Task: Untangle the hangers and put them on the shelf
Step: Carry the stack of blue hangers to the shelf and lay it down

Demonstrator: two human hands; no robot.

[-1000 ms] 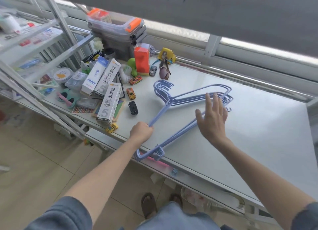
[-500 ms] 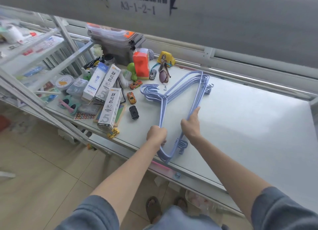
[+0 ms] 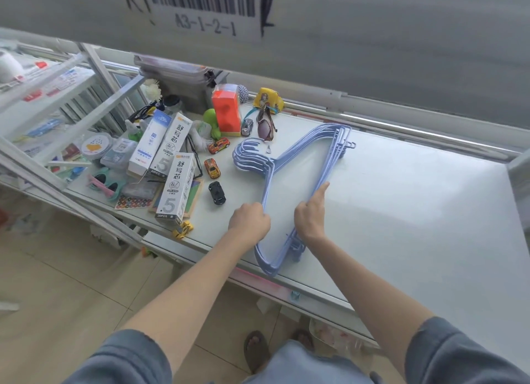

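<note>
Blue hangers point(image 3: 298, 165) lie stacked flat on the white shelf point(image 3: 415, 211), hooks pointing at the toy cars point(image 3: 213, 168). Left hand point(image 3: 249, 221) curls tight round one side bar; right hand point(image 3: 309, 215) grips the other, forefinger stretched along it.

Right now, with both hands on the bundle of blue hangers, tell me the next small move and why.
Probably lift the top hanger off the blue hangers. The left hand grips one arm of the bundle, the right hand holds the other with its index finger laid along the wire, and the hooks lie stacked and aligned, so one looks ready to slide free.
</note>
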